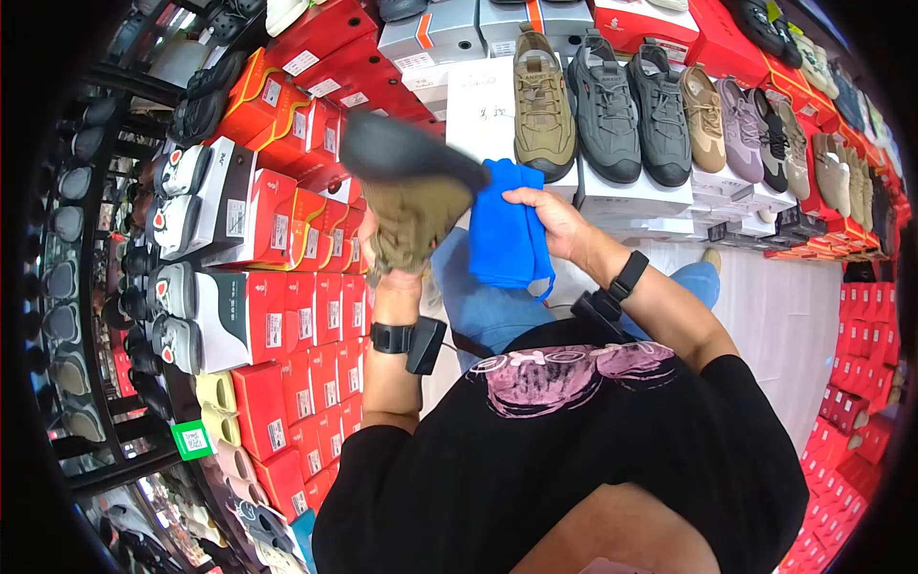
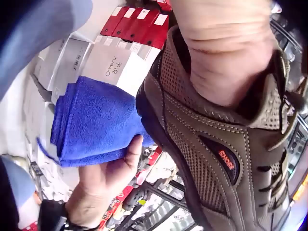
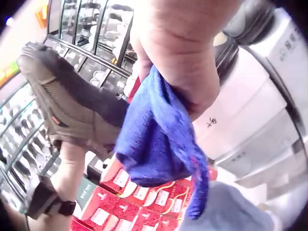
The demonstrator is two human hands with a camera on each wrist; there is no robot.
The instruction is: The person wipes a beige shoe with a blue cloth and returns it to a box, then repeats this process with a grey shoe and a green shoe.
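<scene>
My left hand point(image 1: 398, 279) is pushed into the opening of an olive-brown lace-up shoe point(image 1: 413, 212) and holds it raised, with its dark sole point(image 1: 402, 151) turned up and away. In the left wrist view the wrist enters at the collar, and the fingers are hidden inside the shoe. My right hand point(image 1: 564, 225) grips a folded blue cloth point(image 1: 507, 244), its thumb on the near face. The cloth's edge comes close to the shoe's heel in the left wrist view. From its lower corner hangs a narrow blue strip point(image 3: 198, 202).
Ahead, a row of display shoes point(image 1: 604, 120) stands on white boxes point(image 1: 631, 199). Stacked red shoeboxes point(image 1: 311, 306) rise at the left beside a dark shoe rack point(image 1: 105, 287). More red boxes point(image 1: 856, 383) line the right, past a pale floor point(image 1: 765, 297).
</scene>
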